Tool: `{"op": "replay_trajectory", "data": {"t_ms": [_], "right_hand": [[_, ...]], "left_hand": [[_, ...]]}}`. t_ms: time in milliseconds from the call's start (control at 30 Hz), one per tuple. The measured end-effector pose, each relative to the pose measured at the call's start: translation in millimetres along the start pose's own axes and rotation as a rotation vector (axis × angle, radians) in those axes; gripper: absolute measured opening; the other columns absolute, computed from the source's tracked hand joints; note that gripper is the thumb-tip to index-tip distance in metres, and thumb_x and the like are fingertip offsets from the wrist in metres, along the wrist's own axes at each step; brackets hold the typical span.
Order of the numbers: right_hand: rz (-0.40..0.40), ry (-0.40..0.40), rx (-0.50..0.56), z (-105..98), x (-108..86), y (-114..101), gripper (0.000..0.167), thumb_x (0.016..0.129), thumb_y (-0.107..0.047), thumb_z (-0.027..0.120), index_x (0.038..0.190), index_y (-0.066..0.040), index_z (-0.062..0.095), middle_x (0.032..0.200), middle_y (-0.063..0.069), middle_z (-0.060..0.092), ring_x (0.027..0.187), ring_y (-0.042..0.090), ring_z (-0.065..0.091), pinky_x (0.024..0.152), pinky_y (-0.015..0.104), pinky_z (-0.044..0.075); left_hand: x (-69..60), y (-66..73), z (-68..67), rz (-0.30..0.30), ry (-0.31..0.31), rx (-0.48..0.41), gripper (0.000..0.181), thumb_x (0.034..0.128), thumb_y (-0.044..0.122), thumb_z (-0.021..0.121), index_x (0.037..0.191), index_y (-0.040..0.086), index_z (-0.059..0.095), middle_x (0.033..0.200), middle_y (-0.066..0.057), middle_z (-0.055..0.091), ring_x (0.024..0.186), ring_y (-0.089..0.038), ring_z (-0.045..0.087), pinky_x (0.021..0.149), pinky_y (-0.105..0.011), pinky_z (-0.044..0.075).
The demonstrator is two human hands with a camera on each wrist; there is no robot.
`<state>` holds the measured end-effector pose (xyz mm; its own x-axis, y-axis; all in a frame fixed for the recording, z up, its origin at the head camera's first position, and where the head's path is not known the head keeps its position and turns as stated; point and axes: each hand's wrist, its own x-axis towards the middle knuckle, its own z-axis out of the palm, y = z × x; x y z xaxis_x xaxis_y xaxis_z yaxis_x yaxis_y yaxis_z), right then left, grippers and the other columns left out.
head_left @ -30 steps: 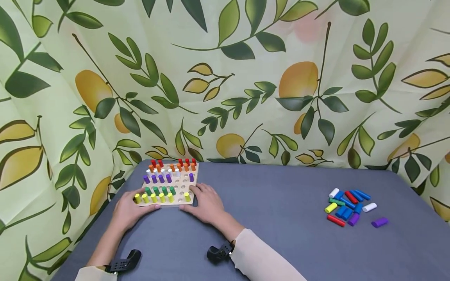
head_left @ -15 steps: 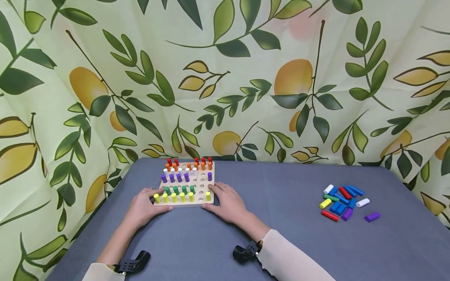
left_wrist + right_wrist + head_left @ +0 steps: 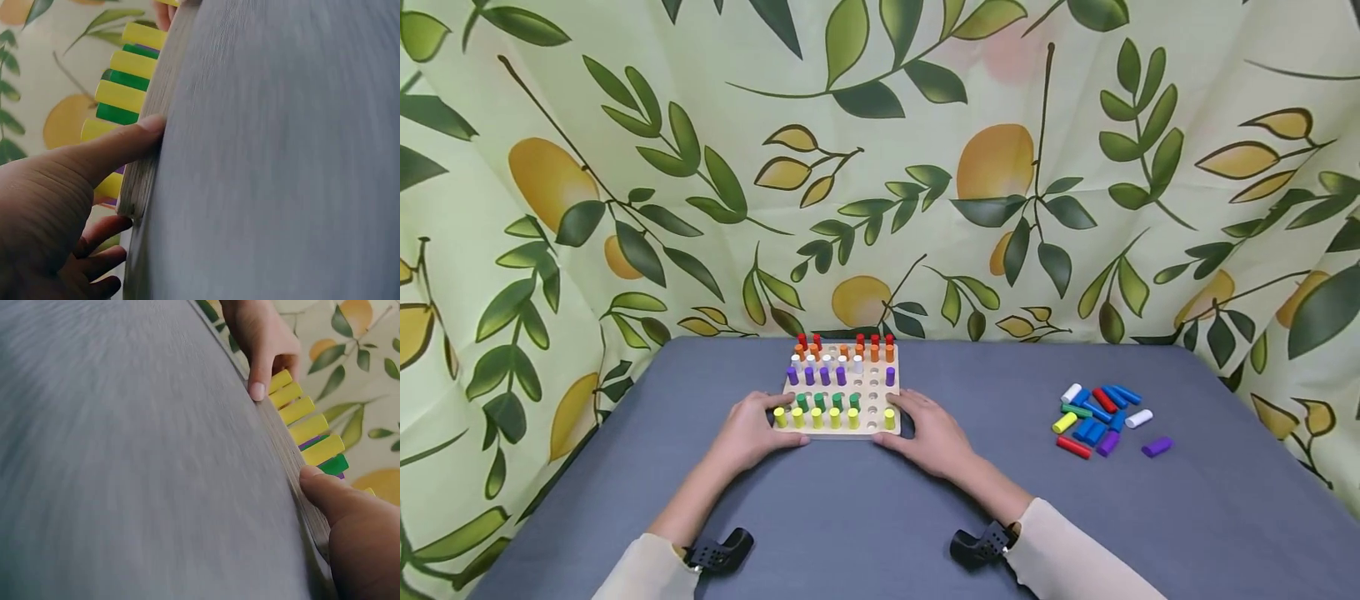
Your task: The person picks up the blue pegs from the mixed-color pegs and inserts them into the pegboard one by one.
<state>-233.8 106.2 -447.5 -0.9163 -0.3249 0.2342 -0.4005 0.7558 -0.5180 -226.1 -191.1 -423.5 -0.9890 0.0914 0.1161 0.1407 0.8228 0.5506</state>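
Note:
A pale wooden pegboard (image 3: 842, 434) lies on the table, with upright pegs in coloured rows. Yellow pegs (image 3: 816, 417) stand along the near side, with green, purple, white, orange and red rows behind. Several holes on its right half hold no peg. My left hand (image 3: 748, 433) grips the near left corner, thumb along the front edge and fingers at the side. At the opposite corner my right hand (image 3: 932, 433) holds the board the same way. Both wrist views show a thumb pressed on the front edge (image 3: 153, 87); the right hand's other fingers are hidden in its view.
To the right, a loose pile of pegs (image 3: 1097, 425) lies on the grey-blue table (image 3: 850, 517): blue, red, white, green, yellow and purple. One purple peg (image 3: 1157, 447) lies slightly apart. A leaf-patterned cloth (image 3: 880, 167) hangs behind the table.
Both hands have slid the pegboard rightward across the table, from the left side towards the middle, keeping hold of it. The view has turned slightly right; the peg pile looks undisturbed.

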Motion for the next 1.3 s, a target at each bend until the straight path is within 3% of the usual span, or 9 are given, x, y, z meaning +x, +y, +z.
{"op": "replay_trajectory", "data": {"t_ms": [233,433,600,700,833,1067,1300], "right_hand": [[0.063,0.043,-0.034,-23.5,-12.2,31.9,0.071,0.084,-0.055,0.077,0.14,-0.014,0.061,0.147,0.013,0.058,0.144,0.034,0.048,0.114,0.058,0.041],[0.087,0.043,-0.027,-38.3,-24.3,63.9,0.071,0.087,-0.053,0.075,0.141,-0.01,0.059,0.148,0.017,0.056,0.145,0.039,0.044,0.116,0.061,0.038],[0.119,0.071,-0.051,-52.7,-32.5,85.1,0.073,0.088,-0.055,0.072,0.142,-0.008,0.056,0.151,0.02,0.052,0.146,0.042,0.042,0.115,0.064,0.037],[0.135,0.09,-0.064,-58.8,-34.4,90.9,0.074,0.088,-0.054,0.073,0.142,-0.007,0.056,0.151,0.021,0.051,0.146,0.042,0.042,0.114,0.064,0.038],[0.14,0.071,-0.063,-60.8,-33.9,89.4,0.076,0.088,-0.058,0.07,0.144,-0.008,0.054,0.153,0.021,0.049,0.146,0.042,0.041,0.114,0.064,0.038],[0.114,0.153,-0.017,-66.9,-29.8,82.5,0.064,0.093,-0.048,0.069,0.14,-0.008,0.057,0.146,0.017,0.057,0.138,0.038,0.052,0.111,0.06,0.044],[0.114,0.2,-0.036,-110.9,-32.7,88.3,0.053,0.097,-0.042,0.067,0.134,-0.004,0.062,0.137,0.019,0.063,0.125,0.037,0.062,0.1,0.057,0.054]], "left_hand": [[12.5,39.2,27.7,0.008,-0.041,-0.075,0.069,0.0725,0.032,0.091,0.132,0.006,0.068,0.124,-0.023,0.064,0.116,-0.036,0.06,0.099,-0.054,0.05],[20.4,67.4,52.9,0.028,-0.051,-0.124,0.064,0.0735,0.03,0.09,0.129,0.005,0.069,0.132,-0.025,0.064,0.129,-0.043,0.055,0.106,-0.059,0.047],[31.7,87.9,70.5,0.097,-0.036,-0.149,0.062,0.0746,0.034,0.088,0.127,0.006,0.071,0.129,-0.024,0.066,0.127,-0.043,0.057,0.104,-0.059,0.048],[36.9,90.2,80.0,0.129,-0.017,-0.172,0.062,0.0755,0.038,0.088,0.127,0.008,0.071,0.134,-0.024,0.064,0.132,-0.044,0.054,0.107,-0.062,0.045],[37.3,82.5,87.5,0.137,0.015,-0.187,0.064,0.0746,0.04,0.089,0.129,0.012,0.07,0.143,-0.021,0.059,0.143,-0.044,0.045,0.114,-0.065,0.037],[34.8,76.1,85.5,0.178,-0.007,-0.167,0.069,0.0774,0.042,0.087,0.137,0.015,0.064,0.146,-0.02,0.054,0.142,-0.041,0.045,0.113,-0.063,0.04],[34.5,78.8,87.5,0.16,-0.036,-0.141,0.07,0.0787,0.045,0.085,0.139,0.015,0.063,0.149,-0.021,0.052,0.143,-0.042,0.045,0.113,-0.064,0.039]]}}
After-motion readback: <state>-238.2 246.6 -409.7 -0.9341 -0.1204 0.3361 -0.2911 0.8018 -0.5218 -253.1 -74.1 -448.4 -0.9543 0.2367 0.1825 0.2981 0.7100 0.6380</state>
